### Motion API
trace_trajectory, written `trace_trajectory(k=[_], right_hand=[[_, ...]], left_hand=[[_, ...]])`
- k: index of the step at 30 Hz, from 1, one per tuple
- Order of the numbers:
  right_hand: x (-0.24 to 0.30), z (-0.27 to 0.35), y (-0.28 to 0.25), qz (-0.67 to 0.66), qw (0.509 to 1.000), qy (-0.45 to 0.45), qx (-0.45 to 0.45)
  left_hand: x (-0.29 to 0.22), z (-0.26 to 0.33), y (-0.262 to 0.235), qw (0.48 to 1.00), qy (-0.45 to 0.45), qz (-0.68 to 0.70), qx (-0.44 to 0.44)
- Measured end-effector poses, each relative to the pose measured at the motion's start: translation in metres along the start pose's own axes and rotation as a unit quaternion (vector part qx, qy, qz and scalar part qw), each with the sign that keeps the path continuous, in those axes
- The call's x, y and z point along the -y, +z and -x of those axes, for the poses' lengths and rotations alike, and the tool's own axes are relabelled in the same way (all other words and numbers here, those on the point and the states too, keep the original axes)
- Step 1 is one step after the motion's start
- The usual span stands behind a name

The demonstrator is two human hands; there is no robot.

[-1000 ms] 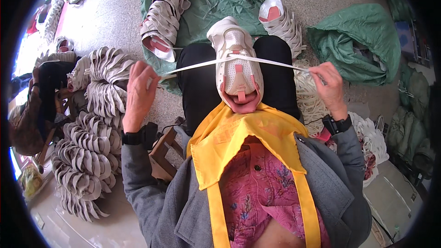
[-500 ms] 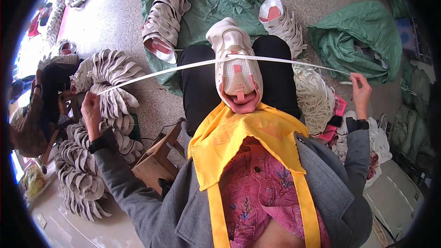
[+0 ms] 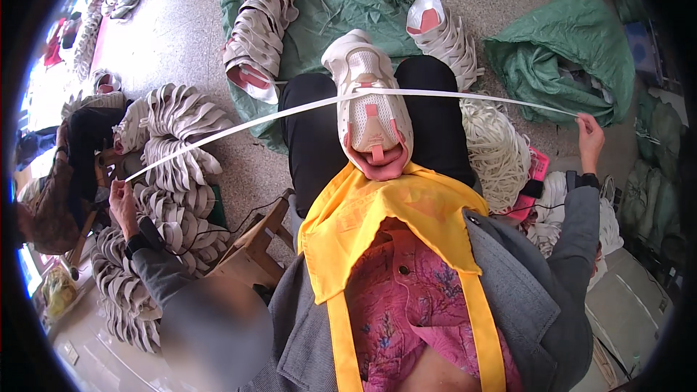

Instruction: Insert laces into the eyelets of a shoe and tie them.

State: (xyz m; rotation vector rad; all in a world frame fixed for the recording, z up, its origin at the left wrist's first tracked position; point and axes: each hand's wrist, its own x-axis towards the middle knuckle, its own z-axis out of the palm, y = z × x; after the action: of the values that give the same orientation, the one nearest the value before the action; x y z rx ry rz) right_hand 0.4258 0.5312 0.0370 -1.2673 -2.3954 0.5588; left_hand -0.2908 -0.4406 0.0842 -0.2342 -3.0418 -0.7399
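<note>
The left hand (image 3: 123, 208) and right hand (image 3: 591, 139), grips pinched on the white lace (image 3: 305, 107), could have tipped the shoe (image 3: 372, 125) by pulling unevenly.

Arms (image 3: 576, 214) spread wide apart, left hand (image 3: 123, 205) pinched closed, right hand (image 3: 591, 139) likewise.

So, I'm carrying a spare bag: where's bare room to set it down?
Bare floor lies between the stacked grey uppers at left and the green sheet, also beyond the green sack. It's crowded around the heaped pale laces.
</note>
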Motion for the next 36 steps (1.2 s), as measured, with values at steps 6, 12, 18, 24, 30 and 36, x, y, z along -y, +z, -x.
trace_trajectory(k=[6,12,18,24,30,36], right_hand=[[-0.001,-0.007,-0.006,0.157,0.987,0.039,-0.008],[-0.019,-0.014,0.017,-0.026,0.963,0.259,0.074],[-0.027,-0.031,0.007,-0.221,0.936,0.261,0.083],[0.067,0.003,0.046,-0.440,0.858,0.210,0.160],[0.290,0.083,0.104,-0.402,0.780,0.201,0.435],[0.368,0.095,0.149,-0.318,0.862,-0.049,0.392]], left_hand=[[-0.001,-0.003,-0.002,1.000,0.004,-0.029,0.003],[-0.031,-0.013,0.010,0.998,0.036,-0.037,-0.020],[-0.106,-0.029,0.017,0.994,0.075,0.022,-0.071],[-0.128,0.034,0.056,0.991,0.124,0.000,0.046],[-0.322,0.170,0.164,0.795,-0.024,0.276,0.540],[-0.390,0.198,0.188,0.833,0.081,0.350,0.422]])
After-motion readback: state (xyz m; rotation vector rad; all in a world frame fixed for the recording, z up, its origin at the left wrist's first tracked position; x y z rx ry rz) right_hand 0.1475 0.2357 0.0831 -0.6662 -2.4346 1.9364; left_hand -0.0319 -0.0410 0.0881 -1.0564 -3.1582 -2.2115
